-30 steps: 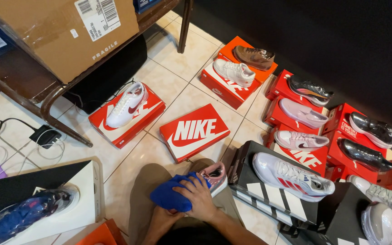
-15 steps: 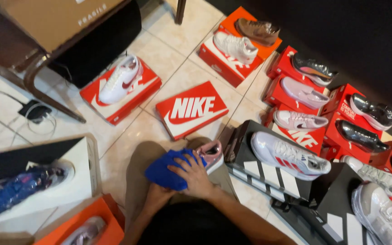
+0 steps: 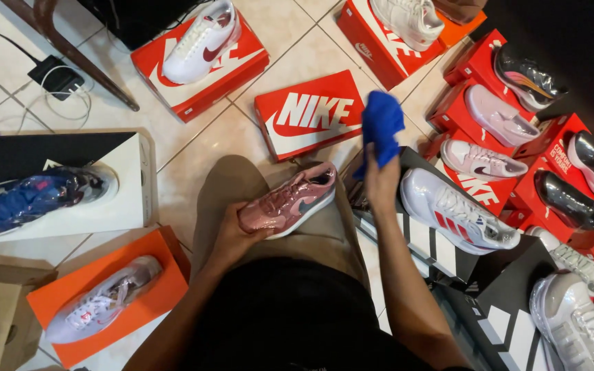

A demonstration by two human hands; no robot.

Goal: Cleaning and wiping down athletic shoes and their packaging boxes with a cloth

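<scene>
Head view: shoe cleaning on the lap.
Left hand (image 3: 232,237) grips a pink sneaker (image 3: 290,200); right hand (image 3: 381,182) clutches a raised blue cloth (image 3: 381,124).

Warm indoor light, sharp, dim right edge

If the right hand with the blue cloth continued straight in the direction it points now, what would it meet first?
Probably the closed red shoebox on the tiled floor: the right hand points up-frame, the soft blue cloth overlapping the box's right edge. Depth is unclear.
</scene>
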